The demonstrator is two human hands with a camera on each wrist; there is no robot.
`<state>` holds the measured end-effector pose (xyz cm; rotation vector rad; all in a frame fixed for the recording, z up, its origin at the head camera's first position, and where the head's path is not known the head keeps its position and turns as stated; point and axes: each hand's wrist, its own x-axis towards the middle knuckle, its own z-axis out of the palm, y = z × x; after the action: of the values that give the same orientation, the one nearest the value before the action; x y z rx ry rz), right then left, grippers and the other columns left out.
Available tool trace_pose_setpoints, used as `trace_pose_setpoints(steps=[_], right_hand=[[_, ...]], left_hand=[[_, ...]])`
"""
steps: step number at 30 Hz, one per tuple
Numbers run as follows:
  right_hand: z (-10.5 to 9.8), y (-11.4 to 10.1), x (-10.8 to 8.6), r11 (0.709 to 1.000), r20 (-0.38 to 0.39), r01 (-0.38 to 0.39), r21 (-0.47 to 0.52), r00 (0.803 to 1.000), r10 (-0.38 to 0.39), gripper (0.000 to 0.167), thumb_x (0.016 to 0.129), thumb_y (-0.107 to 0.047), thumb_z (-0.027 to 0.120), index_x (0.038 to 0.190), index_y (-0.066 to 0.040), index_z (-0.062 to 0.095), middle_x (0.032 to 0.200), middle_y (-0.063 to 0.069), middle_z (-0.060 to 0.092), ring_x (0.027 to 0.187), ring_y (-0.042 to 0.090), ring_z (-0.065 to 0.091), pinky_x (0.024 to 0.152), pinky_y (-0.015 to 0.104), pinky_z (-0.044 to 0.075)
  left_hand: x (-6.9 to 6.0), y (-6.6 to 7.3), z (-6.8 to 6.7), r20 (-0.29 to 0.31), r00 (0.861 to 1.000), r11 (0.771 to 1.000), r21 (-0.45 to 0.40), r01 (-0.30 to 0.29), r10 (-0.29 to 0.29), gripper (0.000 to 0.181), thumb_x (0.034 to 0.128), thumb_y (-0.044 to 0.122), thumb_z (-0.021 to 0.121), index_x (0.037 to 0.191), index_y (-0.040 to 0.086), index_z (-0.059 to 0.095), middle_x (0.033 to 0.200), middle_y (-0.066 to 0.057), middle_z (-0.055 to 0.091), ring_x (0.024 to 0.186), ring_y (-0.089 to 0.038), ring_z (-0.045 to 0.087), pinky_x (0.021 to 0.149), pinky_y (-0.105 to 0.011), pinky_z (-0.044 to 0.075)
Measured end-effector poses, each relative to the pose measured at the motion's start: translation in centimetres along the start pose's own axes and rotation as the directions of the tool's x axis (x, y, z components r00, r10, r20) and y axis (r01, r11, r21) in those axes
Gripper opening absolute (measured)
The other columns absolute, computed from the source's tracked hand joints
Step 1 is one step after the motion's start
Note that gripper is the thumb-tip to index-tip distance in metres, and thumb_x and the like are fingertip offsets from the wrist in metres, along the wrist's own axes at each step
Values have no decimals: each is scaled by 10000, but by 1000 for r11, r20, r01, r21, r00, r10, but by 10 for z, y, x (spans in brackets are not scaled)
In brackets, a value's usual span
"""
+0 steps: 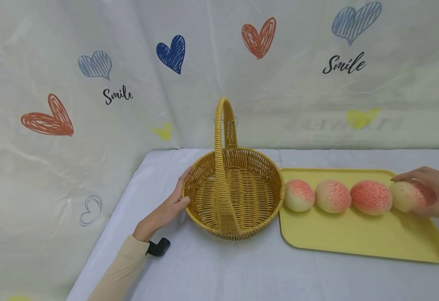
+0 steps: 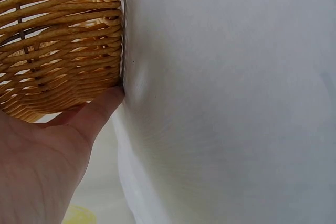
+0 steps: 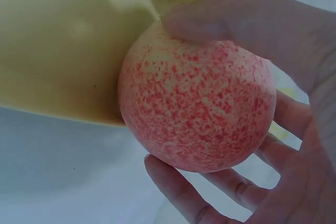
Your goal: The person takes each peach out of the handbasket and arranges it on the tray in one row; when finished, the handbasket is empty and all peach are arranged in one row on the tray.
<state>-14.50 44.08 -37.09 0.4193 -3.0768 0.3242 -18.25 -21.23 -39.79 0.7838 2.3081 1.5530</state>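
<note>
A round wicker basket (image 1: 200,209) with a tall arched handle stands on the table, nothing lying in it. Against its left side rests my left hand (image 1: 172,202), fingers and thumb spread along the outer wall. The left wrist view shows the fingertips touching the weave (image 2: 58,51) low, by the tablecloth. At the tray's right end my right hand (image 1: 431,190) grips a pink-speckled peach (image 1: 407,194). In the right wrist view the thumb lies over this peach (image 3: 199,103) and the fingers curl around its far side. Three more peaches (image 1: 371,197) sit in a row to its left.
The yellow tray (image 1: 339,234) lies right of the basket, its left edge close to the basket's rim. A white cloth (image 1: 242,271) covers the table. Behind and to the left hangs a pale curtain (image 1: 298,92) printed with hearts.
</note>
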Motion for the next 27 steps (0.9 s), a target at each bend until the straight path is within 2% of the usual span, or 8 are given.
trace_pose_setpoints(steps=[3,6,9,13,16,18,22,27], right_hand=[[-2,-2,2,1000,48,-3,1,999,3,817,574,-179,1009,1261,38,623,1181,301,608,1036,468,601,830,679,482],[2,-3,1,1000,6,11,24,1000,-11,791,579,-155,1003,1253,6,622,1180,274,620,1065,69,561,846,645,468],[7,0,0,997,-48,42,60,998,-39,752,578,-123,999,1223,-27,625,1160,237,631,1045,-218,310,926,480,471],[12,5,-2,994,-91,98,55,992,-92,725,526,-135,1016,1163,-82,673,1116,-5,643,1004,-249,289,843,91,316],[13,7,-1,989,-126,140,51,983,-133,733,470,-145,1028,1125,-100,702,1084,-193,584,970,-201,375,768,45,262],[14,6,-1,990,-126,132,47,984,-126,746,466,-156,1032,1131,-89,702,1089,-177,600,959,-183,391,792,99,351],[12,-1,-2,997,-64,77,28,995,-75,762,512,-167,1023,1175,-39,671,1113,168,636,984,-92,437,801,433,522],[8,-3,-6,995,-111,91,44,990,-86,760,512,-160,1029,1177,-105,666,1139,198,617,1001,-220,257,735,237,433]], left_hand=[[0,0,0,0,1000,1000,3,-2,2,870,987,25,381,1684,248,-91,1747,-2,-76,1592,-215,-35,1242,-540,37],[0,0,0,-1,1000,1000,4,-5,5,871,988,24,381,1683,249,-92,1747,2,-76,1594,-212,-37,1243,-539,36],[0,0,0,2,1000,1000,-3,-7,7,873,984,23,380,1683,244,-94,1747,3,-77,1594,-215,-36,1243,-541,35],[0,-2,0,5,1000,1000,-2,-7,7,877,981,24,380,1683,244,-96,1747,3,-78,1596,-216,-37,1244,-538,34],[1,-2,0,3,1000,1000,-1,-10,10,879,979,19,381,1683,241,-95,1747,-1,-79,1596,-219,-37,1243,-535,33],[1,-2,0,1,1000,1000,1,-11,11,881,977,18,382,1683,238,-96,1747,-4,-80,1596,-221,-38,1243,-533,31],[1,-1,0,-1,1000,1000,10,-7,7,875,983,26,383,1683,227,-100,1747,-3,-82,1596,-221,-41,1242,-538,32],[1,-2,0,0,1000,1000,20,-4,4,869,984,30,384,1682,198,-106,1748,-26,-88,1598,-252,-46,1237,-572,27]])
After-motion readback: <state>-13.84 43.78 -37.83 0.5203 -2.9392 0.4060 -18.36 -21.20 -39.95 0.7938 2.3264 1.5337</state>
